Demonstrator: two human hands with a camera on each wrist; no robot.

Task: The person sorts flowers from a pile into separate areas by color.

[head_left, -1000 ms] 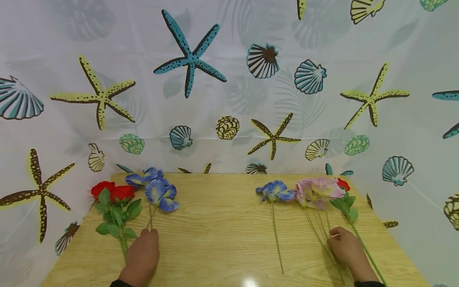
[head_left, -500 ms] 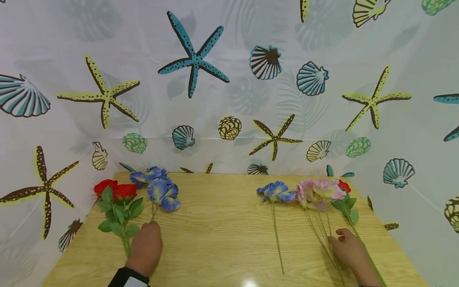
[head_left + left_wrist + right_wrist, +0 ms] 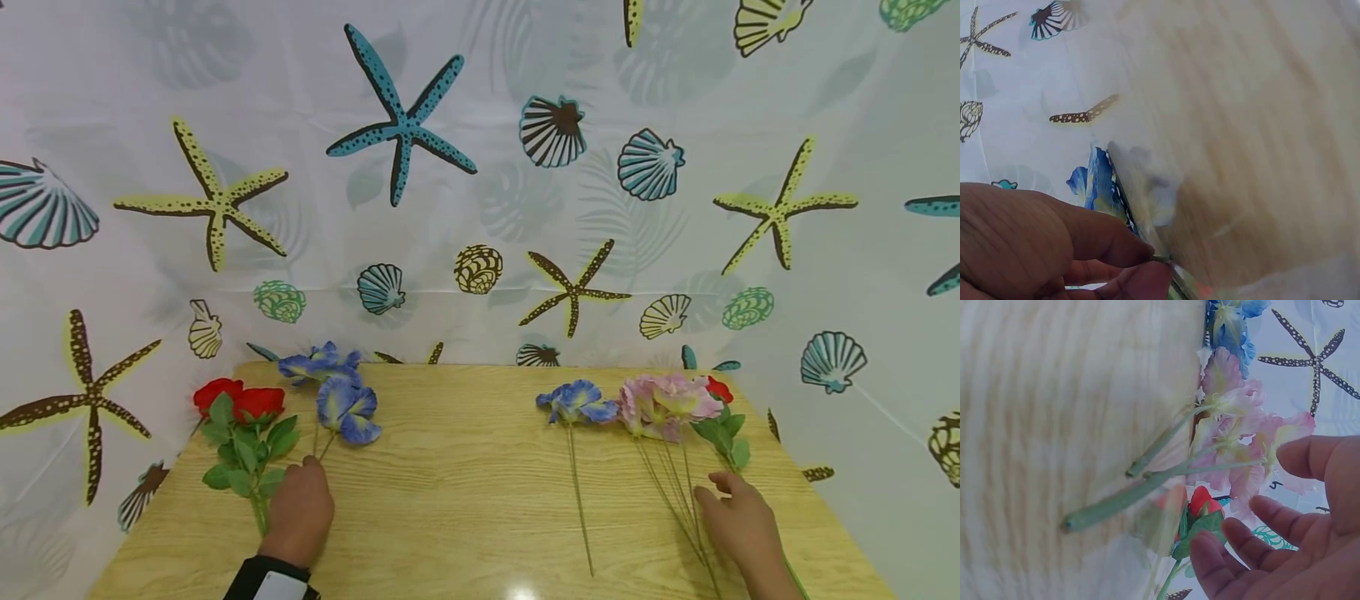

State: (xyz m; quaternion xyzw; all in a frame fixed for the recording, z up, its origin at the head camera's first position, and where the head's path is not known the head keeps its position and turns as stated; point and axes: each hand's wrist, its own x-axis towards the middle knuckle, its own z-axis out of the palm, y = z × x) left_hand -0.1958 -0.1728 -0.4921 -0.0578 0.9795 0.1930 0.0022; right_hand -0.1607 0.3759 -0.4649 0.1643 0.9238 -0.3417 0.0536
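My left hand (image 3: 300,510) pinches a thin green stem between thumb and finger, plainly seen in the left wrist view. Just beyond it are two blue irises (image 3: 348,410), one partly behind the other. Close at its left lie red roses (image 3: 258,403) with green leaves. My right hand (image 3: 742,523) has its fingers spread and loosely bent, beside the stems of several pink flowers (image 3: 667,406). In the right wrist view nothing lies between the thumb and fingers, and the pink flowers (image 3: 1229,434) show past them. A red rose (image 3: 718,387) has its stem partly hidden under this hand.
A single blue iris (image 3: 577,402) lies left of the pink flowers, its stem toward me. Everything lies on a wooden table (image 3: 465,483). A white cloth (image 3: 450,192) printed with starfish and shells hangs behind and at both sides.
The blue irises at the left have shifted slightly right and spread apart as my left hand moved their stems. My right hand has drawn a little right, off the pink flowers' stems, fingers opening.
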